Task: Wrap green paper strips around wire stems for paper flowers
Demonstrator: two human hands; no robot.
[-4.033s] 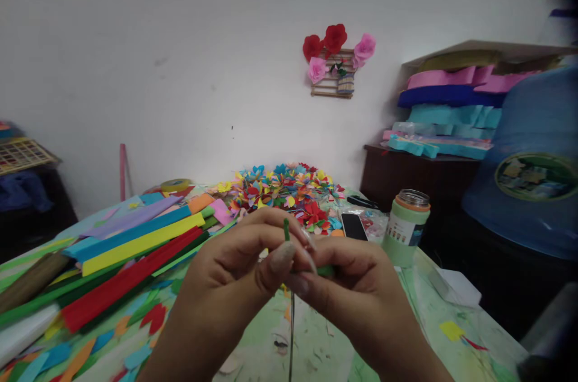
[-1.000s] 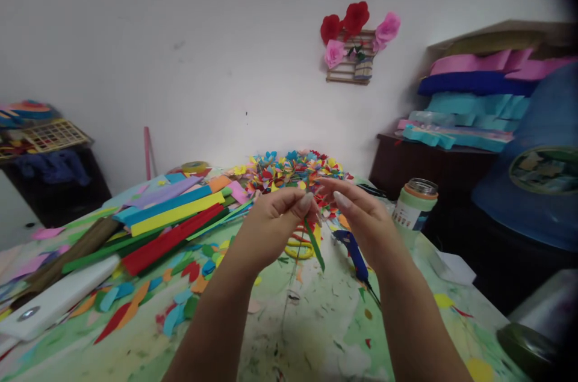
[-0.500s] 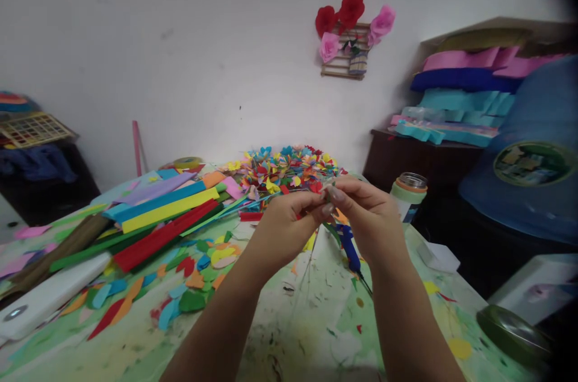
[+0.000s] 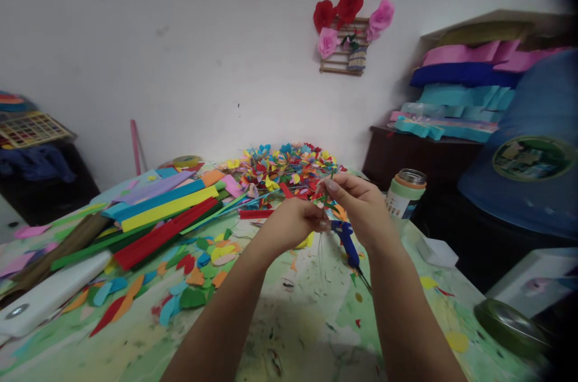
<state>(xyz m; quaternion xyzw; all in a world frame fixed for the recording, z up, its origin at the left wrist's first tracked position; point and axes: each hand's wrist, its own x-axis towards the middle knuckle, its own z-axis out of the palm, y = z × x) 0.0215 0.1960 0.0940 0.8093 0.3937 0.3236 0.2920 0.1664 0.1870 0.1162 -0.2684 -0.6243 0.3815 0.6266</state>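
Observation:
Above the middle of the table, my left hand is closed in a pinch around a thin wire stem, whose lower end hangs below the fingers. My right hand pinches the stem's upper part, slightly higher and to the right. A bit of narrow green strip shows between the hands; its exact shape is blurred. Just under my right hand lies a blue glue gun with a black cord. Behind both hands is a heap of small multicoloured paper flowers.
Rolled crepe paper and loose cut paper petals cover the left side. To the right stand an open jar and a white box. A green tape roll lies at the right edge, below a large blue water bottle.
My hands have moved apart: the left has gone lower, while the right stays high. More of the stem now shows below the left fingers.

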